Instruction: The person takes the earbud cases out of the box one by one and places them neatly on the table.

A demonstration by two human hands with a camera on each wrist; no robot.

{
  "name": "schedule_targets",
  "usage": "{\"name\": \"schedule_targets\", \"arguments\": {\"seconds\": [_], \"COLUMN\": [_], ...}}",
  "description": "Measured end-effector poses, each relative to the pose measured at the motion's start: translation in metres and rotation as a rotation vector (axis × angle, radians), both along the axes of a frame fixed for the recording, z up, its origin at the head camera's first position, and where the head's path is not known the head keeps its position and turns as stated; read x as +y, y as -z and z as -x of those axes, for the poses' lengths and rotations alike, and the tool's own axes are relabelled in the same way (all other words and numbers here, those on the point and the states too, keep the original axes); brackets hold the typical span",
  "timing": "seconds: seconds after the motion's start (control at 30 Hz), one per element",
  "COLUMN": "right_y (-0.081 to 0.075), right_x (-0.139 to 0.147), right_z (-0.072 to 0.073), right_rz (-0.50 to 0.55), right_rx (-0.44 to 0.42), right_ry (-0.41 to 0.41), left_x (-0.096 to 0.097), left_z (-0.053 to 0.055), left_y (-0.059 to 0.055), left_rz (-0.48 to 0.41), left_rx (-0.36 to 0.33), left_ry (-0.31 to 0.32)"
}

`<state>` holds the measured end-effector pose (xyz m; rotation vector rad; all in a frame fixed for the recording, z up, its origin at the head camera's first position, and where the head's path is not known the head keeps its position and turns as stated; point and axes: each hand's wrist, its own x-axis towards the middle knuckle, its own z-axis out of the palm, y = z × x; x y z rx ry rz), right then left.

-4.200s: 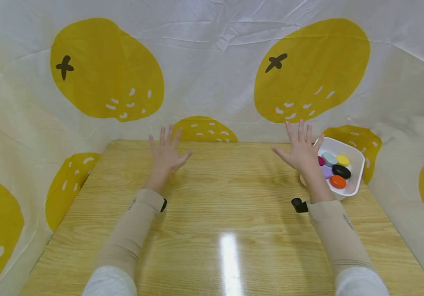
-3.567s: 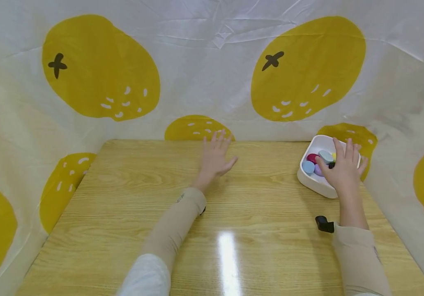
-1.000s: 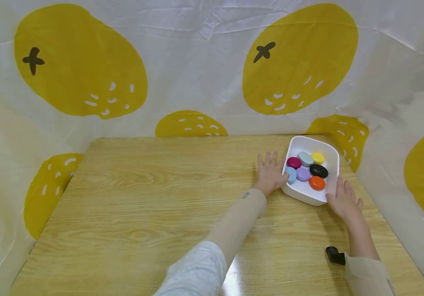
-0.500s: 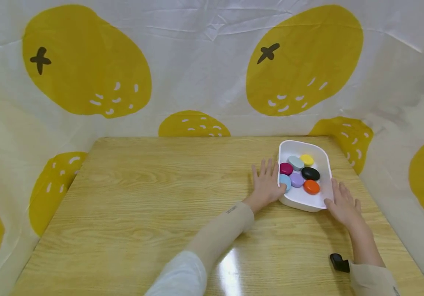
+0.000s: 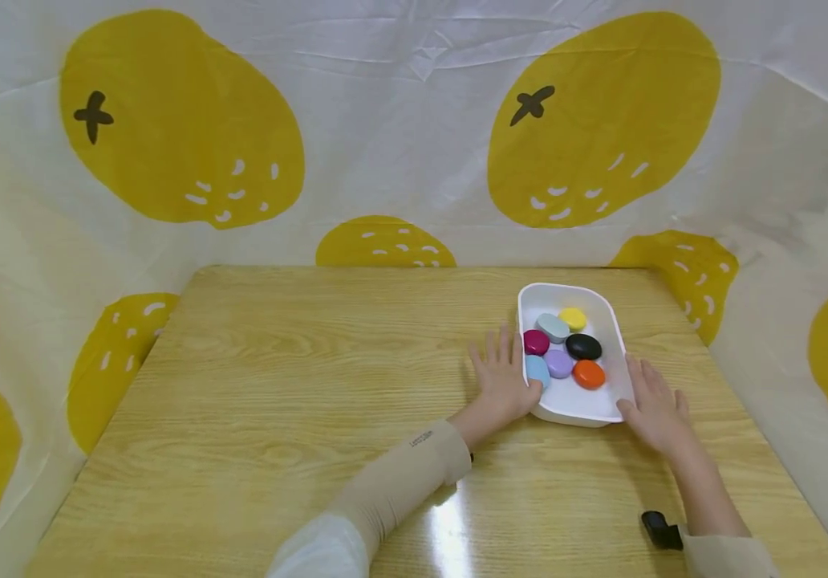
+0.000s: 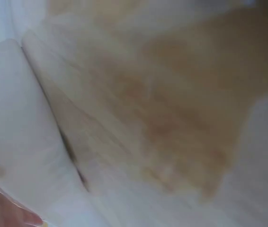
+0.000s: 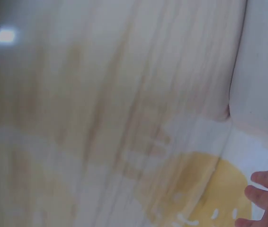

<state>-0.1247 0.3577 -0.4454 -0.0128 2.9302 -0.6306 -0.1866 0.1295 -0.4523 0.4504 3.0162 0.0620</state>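
A white plastic box [image 5: 602, 405] with rounded corners stands between my two hands at the table's right half in the head view. My left hand [image 5: 504, 385] lies along its left wall with fingers straight and spread, the thumb over the rim. At the right wall rests my right hand [image 5: 659, 409], fingers extended, thumb by the near corner. Inside lie several smooth pebble-shaped pieces: black [image 5: 583, 347], orange [image 5: 590, 374], lilac [image 5: 558, 364], yellow [image 5: 573, 319], grey-blue [image 5: 553, 327], dark pink [image 5: 536, 342] and light blue [image 5: 537, 372]. The left wrist view shows the box wall [image 6: 25, 127] close up.
The wooden table [image 5: 277, 385] extends left and toward the front. A white cloth [image 5: 399, 144] printed with large yellow fruit hangs behind it and along both sides. A black wrist device [image 5: 661, 531] sits on the right sleeve.
Both hands came from apart over the table to the box's two sides. Over the last second, the box has moved left and nearer between them, with the pieces still inside.
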Motion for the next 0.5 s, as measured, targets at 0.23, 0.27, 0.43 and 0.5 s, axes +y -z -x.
{"name": "schedule_targets", "arguments": {"seconds": [0.23, 0.27, 0.43, 0.5], "right_y": [0.002, 0.002, 0.004, 0.005], "right_x": [-0.020, -0.022, -0.035, -0.040], "right_z": [-0.005, -0.005, -0.009, -0.010], "right_rz": [-0.039, -0.044, -0.067, -0.080], "right_rx": [0.065, 0.070, 0.094, 0.103], "right_ry": [-0.050, -0.056, -0.077, -0.082], "left_x": [-0.023, -0.026, -0.041, -0.046], "left_z": [-0.018, -0.020, -0.031, -0.035], "left_y": [-0.002, -0.002, -0.002, -0.003], "left_rz": [0.025, 0.024, 0.025, 0.031], "left_rx": [0.013, 0.009, 0.002, 0.006], "left_ry": [-0.042, -0.047, -0.064, -0.067]}}
